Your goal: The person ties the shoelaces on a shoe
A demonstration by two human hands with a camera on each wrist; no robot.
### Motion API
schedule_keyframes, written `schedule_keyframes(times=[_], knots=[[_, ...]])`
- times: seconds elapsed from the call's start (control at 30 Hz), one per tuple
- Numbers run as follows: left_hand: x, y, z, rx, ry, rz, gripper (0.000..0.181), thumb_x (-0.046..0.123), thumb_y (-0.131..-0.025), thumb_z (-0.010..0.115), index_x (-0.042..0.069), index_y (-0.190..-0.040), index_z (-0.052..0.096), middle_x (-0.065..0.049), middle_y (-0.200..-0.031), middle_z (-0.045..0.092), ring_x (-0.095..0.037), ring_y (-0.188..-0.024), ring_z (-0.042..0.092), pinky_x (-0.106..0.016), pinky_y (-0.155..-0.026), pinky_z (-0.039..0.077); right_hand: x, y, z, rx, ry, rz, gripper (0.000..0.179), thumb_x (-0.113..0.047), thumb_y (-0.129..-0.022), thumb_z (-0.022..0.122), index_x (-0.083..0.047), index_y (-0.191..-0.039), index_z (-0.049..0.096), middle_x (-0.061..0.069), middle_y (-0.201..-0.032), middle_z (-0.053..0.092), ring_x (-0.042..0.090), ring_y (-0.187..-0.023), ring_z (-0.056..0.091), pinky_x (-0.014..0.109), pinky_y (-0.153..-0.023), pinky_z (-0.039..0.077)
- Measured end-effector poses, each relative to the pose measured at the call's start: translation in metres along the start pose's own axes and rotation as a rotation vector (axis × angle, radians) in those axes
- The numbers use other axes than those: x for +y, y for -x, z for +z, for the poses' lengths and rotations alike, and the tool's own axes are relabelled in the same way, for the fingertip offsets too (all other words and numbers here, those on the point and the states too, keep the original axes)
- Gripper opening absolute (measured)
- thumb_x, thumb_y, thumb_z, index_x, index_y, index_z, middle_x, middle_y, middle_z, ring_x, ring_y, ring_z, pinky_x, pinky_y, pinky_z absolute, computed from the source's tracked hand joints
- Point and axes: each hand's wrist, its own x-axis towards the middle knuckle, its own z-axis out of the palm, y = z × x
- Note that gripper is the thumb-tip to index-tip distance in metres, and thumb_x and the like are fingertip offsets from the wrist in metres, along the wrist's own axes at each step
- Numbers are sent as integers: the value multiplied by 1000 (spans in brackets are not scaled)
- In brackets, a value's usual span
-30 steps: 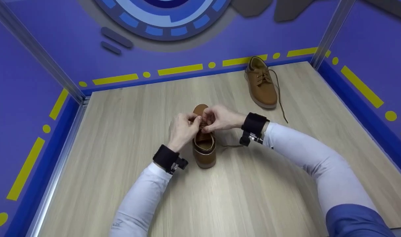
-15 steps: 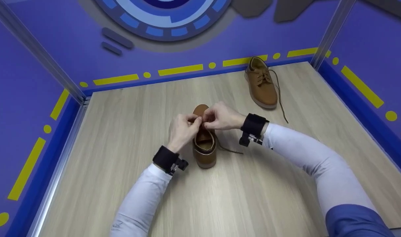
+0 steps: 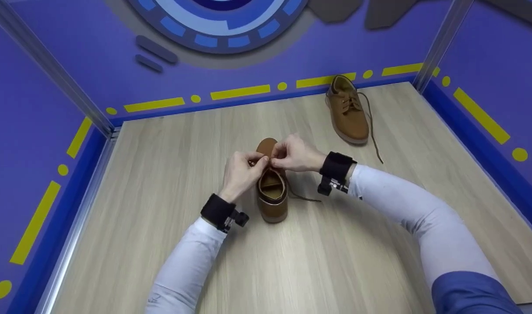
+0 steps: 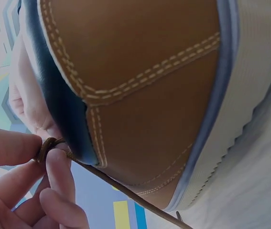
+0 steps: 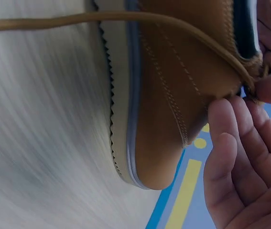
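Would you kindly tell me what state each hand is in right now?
Left hand: closed, pinching the shoelace between thumb and finger.
Right hand: closed, also pinching the shoelace, above the near shoe.

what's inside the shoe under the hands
Inside the near shoe, tan lining shows at the back; anything further forward is covered by the upper, where the left hand and right hand hold the lace.
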Motion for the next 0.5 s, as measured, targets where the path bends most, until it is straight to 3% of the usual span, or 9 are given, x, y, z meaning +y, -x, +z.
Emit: schedule_keyframes(times=[0.17, 0.3, 0.4, 0.5], knots=[[0, 1, 0, -12, 23, -1, 17, 20, -101, 79, 10, -108, 91, -7, -96, 88, -7, -74, 70, -20, -67, 51, -2, 0, 3, -30, 27, -47, 18, -9, -99, 71, -4, -109, 86, 8, -86, 80, 6, -71, 59, 19, -66, 44], [0, 1, 0, -12, 32, 5, 17, 19, -100, 81, 8, -109, 90, -8, -99, 89, -15, -79, 77, -21, -70, 56, -2, -1, 2, -25, 14, -56, 16, -8, -96, 72, -2, -103, 85, 10, -81, 79, 4, -68, 59, 18, -64, 44], [0, 1, 0, -9, 33, 3, 16, 17, -99, 82, 7, -108, 90, -9, -100, 89, -20, -82, 81, -21, -71, 58, 0, -2, 2, -48, -97, 13, 12, -4, -95, 71, 1, -99, 81, 8, -78, 78, 3, -65, 61, 16, -60, 48], [0, 1, 0, -10, 36, -9, 16, 16, -97, 83, 7, -107, 90, -9, -101, 89, -23, -84, 83, -21, -71, 58, 3, -3, 1, -105, -275, 115, 6, -2, -97, 70, 1, -96, 76, 0, -75, 74, 4, -61, 62, 16, -56, 51]])
